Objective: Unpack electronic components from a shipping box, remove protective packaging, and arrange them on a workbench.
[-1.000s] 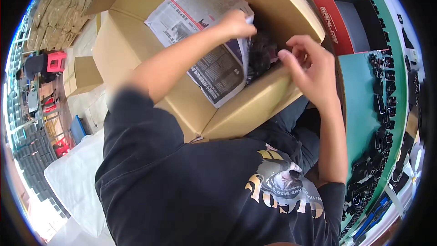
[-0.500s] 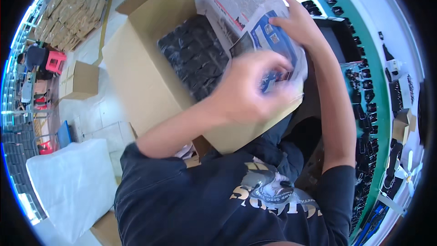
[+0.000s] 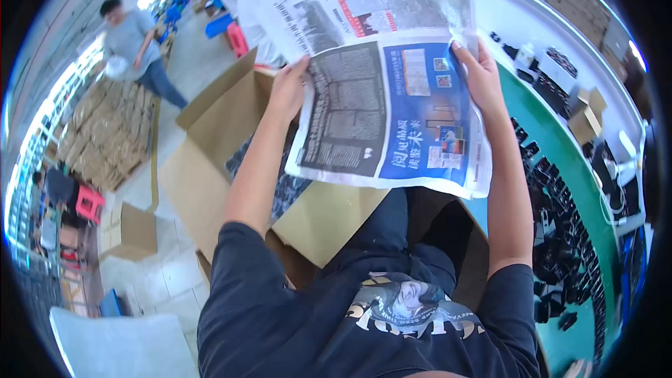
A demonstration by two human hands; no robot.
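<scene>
One newspaper (image 3: 388, 91) is held spread above one open cardboard box (image 3: 210, 161) of dark parts. The left hand (image 3: 288, 89) pinches its left edge, the right hand (image 3: 481, 77) its right edge, fingers curled round the paper, both arms raised forward.

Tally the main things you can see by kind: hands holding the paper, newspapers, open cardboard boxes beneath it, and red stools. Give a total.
Hands on the paper: 2 (left hand, right hand)
Newspaper: 1
Open cardboard box: 1
Red stool: 1
Total: 5
</scene>
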